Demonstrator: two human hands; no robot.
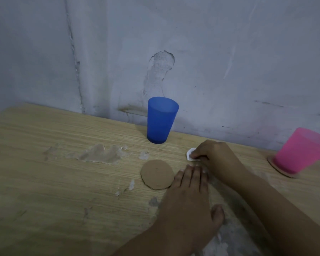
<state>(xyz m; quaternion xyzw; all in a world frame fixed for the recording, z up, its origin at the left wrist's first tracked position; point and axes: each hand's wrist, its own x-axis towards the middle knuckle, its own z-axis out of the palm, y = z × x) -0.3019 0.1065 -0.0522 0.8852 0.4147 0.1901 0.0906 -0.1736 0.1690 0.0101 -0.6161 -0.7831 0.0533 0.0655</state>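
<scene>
Head view: your right hand (211,154) pinches the white paper scrap (189,153) right of centre; your left hand (188,193) lies flat, fingers straight, just beside the cardboard disc (157,174). Pull hard and the scrap could tear or slip free.

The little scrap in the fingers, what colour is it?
White. The scrap shows best in the head view.

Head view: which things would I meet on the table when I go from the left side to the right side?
Scraped patch → blue cup → small white piece → right hand, pinching that piece → pink cup.
</scene>
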